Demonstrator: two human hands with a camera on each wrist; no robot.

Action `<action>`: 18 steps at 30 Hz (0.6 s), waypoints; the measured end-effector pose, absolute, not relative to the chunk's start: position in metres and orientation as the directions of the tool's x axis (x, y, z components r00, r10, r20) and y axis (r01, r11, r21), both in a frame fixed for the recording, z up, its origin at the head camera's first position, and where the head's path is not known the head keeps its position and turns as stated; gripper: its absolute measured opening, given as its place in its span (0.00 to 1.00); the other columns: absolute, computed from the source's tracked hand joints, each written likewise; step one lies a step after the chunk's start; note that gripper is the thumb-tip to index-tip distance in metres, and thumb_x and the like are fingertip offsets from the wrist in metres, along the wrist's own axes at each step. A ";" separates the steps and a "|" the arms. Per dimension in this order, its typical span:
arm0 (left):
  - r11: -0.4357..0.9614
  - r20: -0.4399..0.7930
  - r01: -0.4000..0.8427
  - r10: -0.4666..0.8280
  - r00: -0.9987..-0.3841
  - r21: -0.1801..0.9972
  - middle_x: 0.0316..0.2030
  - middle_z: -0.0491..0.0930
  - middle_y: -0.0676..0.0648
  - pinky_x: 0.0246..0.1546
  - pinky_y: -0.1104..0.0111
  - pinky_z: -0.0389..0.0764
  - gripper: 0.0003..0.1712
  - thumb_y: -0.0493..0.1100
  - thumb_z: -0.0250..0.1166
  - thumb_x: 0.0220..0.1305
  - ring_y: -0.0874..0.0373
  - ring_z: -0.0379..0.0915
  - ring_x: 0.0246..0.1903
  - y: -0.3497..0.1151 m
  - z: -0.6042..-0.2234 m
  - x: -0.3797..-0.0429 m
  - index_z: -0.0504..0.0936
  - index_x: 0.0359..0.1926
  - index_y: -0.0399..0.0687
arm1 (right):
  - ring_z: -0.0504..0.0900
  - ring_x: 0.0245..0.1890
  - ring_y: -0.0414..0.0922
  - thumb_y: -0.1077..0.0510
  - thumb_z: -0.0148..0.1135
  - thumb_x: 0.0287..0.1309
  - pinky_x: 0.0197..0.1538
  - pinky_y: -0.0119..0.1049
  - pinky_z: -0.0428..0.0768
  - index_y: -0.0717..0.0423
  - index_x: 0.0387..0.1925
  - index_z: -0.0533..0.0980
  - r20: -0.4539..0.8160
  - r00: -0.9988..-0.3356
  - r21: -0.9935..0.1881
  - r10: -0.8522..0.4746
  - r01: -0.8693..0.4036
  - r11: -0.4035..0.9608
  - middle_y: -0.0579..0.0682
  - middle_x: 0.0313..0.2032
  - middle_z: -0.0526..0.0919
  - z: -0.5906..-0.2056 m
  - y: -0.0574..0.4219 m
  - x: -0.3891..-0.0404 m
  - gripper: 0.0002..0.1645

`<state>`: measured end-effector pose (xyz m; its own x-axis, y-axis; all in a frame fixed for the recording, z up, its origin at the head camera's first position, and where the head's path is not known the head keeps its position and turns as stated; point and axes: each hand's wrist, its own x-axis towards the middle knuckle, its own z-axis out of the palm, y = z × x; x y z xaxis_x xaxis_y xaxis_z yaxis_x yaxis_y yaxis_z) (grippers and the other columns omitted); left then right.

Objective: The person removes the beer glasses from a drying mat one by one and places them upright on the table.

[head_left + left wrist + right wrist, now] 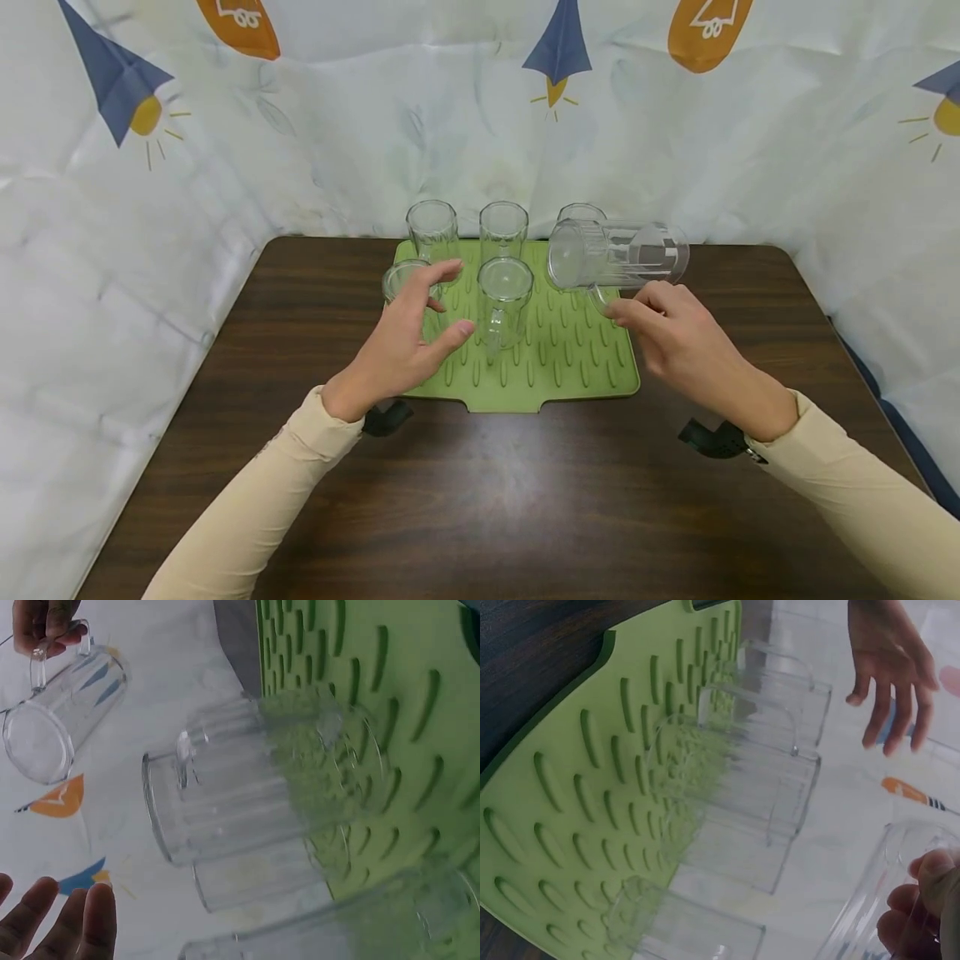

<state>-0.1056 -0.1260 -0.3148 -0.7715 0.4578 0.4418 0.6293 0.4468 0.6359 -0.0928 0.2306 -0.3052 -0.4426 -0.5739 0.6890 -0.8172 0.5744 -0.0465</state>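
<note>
My right hand [678, 333] pinches the handle of a clear glass mug [637, 254], which lies sideways in the air over the right part of a green ribbed drying mat [577, 375]. In the right wrist view, thumb and fingers [934, 874] close around that handle. My left hand [397, 350] has its fingers spread and holds nothing, over the mat's left side. It partly hides a front-left glass mug [397, 277]. Beside its fingertips stands a front-middle glass mug [506, 296], upright with its handle toward me.
Along the mat's back edge stand a left mug [432, 225], a middle mug [503, 225] and a right mug [582, 210], the last partly behind the held one. The mat lies on a dark wooden table [495, 500]. A white patterned curtain [360, 125] hangs close behind.
</note>
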 end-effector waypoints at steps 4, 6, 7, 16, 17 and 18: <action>0.398 0.454 0.643 0.474 -0.755 0.654 0.73 0.67 0.41 0.55 0.55 0.83 0.38 0.47 0.63 0.74 0.48 0.67 0.71 -0.110 -0.317 -0.108 0.59 0.77 0.46 | 0.66 0.27 0.44 0.57 0.43 0.82 0.32 0.37 0.64 0.53 0.46 0.82 0.691 -0.420 -0.009 -0.588 -0.819 0.574 0.50 0.28 0.73 -0.306 0.226 -0.090 0.19; 0.375 0.457 0.645 0.479 -0.750 0.666 0.73 0.66 0.39 0.55 0.55 0.83 0.38 0.44 0.64 0.72 0.46 0.67 0.71 -0.102 -0.318 -0.110 0.59 0.77 0.45 | 0.65 0.27 0.43 0.57 0.43 0.82 0.32 0.36 0.63 0.54 0.45 0.83 0.681 -0.421 0.003 -0.599 -0.817 0.577 0.50 0.28 0.73 -0.307 0.223 -0.087 0.20; 0.363 0.456 0.644 0.482 -0.748 0.674 0.73 0.66 0.38 0.55 0.54 0.84 0.38 0.42 0.64 0.72 0.45 0.67 0.71 -0.098 -0.319 -0.110 0.59 0.77 0.45 | 0.64 0.26 0.43 0.58 0.42 0.82 0.32 0.36 0.62 0.53 0.45 0.83 0.677 -0.420 0.010 -0.604 -0.816 0.578 0.49 0.27 0.72 -0.307 0.222 -0.086 0.20; 0.297 0.441 0.613 0.480 -0.758 0.732 0.74 0.62 0.43 0.57 0.55 0.86 0.40 0.42 0.66 0.72 0.51 0.67 0.72 -0.073 -0.322 -0.110 0.56 0.78 0.46 | 0.63 0.26 0.42 0.58 0.39 0.82 0.33 0.36 0.63 0.54 0.45 0.83 0.642 -0.435 0.015 -0.631 -0.816 0.578 0.48 0.28 0.72 -0.311 0.213 -0.072 0.23; 0.287 0.446 0.613 0.474 -0.759 0.736 0.74 0.62 0.43 0.56 0.55 0.86 0.41 0.41 0.66 0.71 0.51 0.67 0.72 -0.071 -0.323 -0.110 0.56 0.78 0.45 | 0.63 0.26 0.42 0.58 0.39 0.82 0.33 0.36 0.64 0.55 0.45 0.83 0.642 -0.437 0.012 -0.630 -0.816 0.578 0.48 0.28 0.72 -0.312 0.212 -0.071 0.23; 0.276 0.455 0.614 0.468 -0.758 0.740 0.74 0.62 0.42 0.56 0.54 0.87 0.41 0.41 0.66 0.71 0.50 0.68 0.72 -0.069 -0.324 -0.111 0.57 0.77 0.44 | 0.63 0.26 0.42 0.58 0.39 0.82 0.33 0.36 0.64 0.55 0.45 0.83 0.641 -0.438 0.012 -0.630 -0.815 0.579 0.48 0.28 0.72 -0.313 0.212 -0.071 0.23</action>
<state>-0.1112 -0.0689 -0.3236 -0.7581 0.4676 0.4545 0.6137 0.2757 0.7399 -0.0706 0.2117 -0.3125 -0.4379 -0.6299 0.6415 -0.8153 0.5790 0.0120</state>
